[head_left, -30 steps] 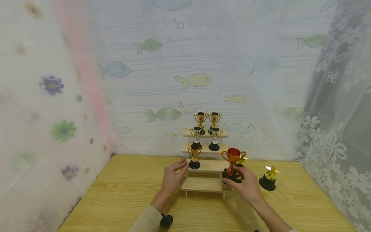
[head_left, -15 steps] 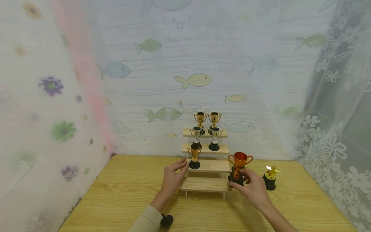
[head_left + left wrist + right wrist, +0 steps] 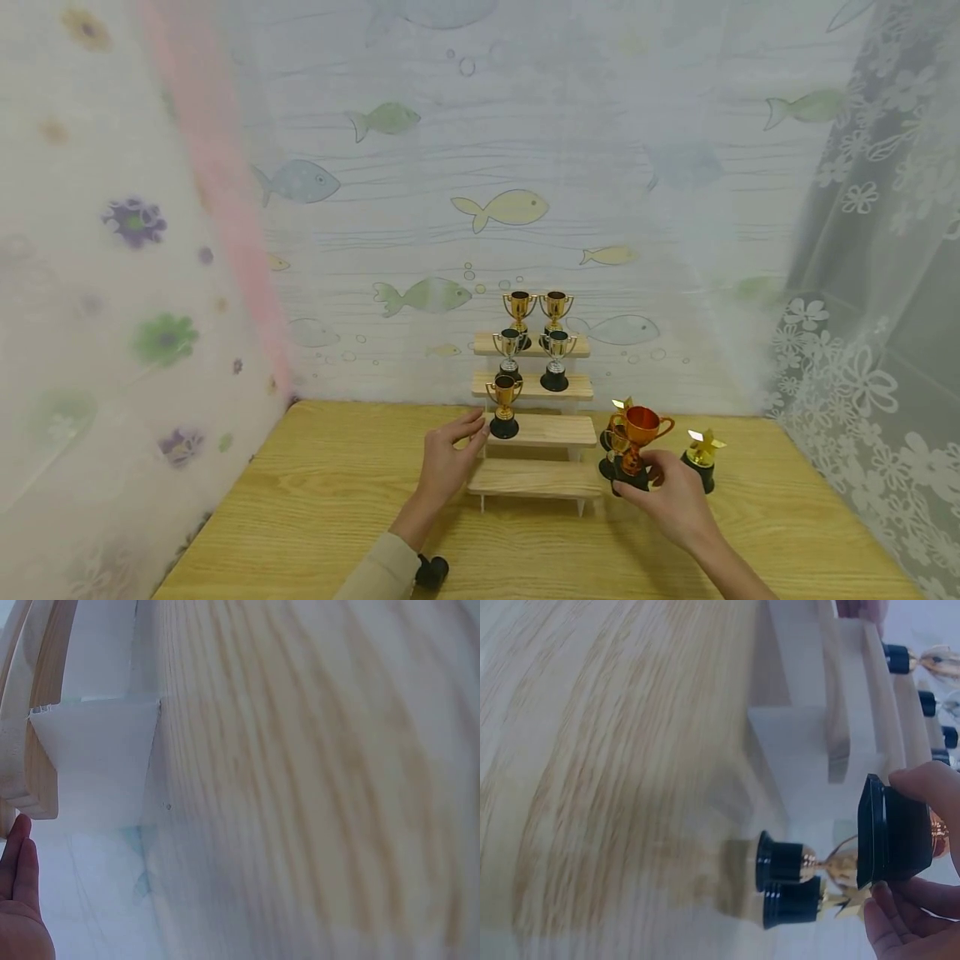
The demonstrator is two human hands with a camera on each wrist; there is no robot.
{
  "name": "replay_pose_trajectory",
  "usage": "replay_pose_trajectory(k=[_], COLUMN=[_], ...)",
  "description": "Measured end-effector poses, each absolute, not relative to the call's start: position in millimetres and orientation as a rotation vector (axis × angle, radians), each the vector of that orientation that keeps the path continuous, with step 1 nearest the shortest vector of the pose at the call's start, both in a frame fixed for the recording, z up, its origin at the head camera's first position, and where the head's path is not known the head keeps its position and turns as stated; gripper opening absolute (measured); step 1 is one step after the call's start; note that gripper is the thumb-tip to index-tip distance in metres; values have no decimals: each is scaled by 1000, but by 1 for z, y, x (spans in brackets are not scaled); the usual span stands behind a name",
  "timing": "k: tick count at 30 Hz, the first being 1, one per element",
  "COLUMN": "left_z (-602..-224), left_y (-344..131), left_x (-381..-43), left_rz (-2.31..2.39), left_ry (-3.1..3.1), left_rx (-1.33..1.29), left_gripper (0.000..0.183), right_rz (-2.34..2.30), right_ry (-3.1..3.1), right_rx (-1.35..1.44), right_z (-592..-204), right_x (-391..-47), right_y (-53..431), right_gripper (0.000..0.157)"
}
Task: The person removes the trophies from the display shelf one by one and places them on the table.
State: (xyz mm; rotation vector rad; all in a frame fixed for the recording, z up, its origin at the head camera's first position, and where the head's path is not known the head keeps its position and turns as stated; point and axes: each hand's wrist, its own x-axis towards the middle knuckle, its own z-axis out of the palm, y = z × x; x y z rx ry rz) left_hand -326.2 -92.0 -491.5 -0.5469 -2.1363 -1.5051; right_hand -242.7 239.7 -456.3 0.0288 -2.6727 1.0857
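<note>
My right hand (image 3: 673,498) grips a shiny orange trophy cup (image 3: 641,427) by its black base (image 3: 896,832), thumb on one side and fingers on the other. The cup is upright, to the right of a stepped wooden stand (image 3: 532,477). In the head view it partly hides a small gold trophy cup (image 3: 784,864) and a gold star trophy (image 3: 791,901) on the table. My left hand (image 3: 447,460) is at the stand's left side, its extended fingertips right at the end of a step, near another gold trophy cup (image 3: 504,407).
Two gold cups (image 3: 556,308) stand on the top step and two silver cups (image 3: 556,360) on the step below. Another star trophy (image 3: 701,460) stands on the wooden table (image 3: 337,475) at right. A small black object (image 3: 432,572) lies by the left sleeve (image 3: 381,568).
My right hand has carried the orange trophy cup rightward and toward me, away from the stand. The left hand has stayed at the stand's side.
</note>
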Motion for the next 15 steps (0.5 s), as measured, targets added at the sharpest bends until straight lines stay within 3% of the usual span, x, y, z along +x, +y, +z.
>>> replay_pose_trajectory(k=[15], left_z=[-490], left_y=[-92], left_x=[-325], left_rz=[-1498], left_ry=[-2146], left_rx=[-539], left_gripper=[29], right_rz=[1016], right_ry=[-2707], right_rx=[-4], right_z=[-469], right_x=[-254], right_y=[258], right_gripper=[65])
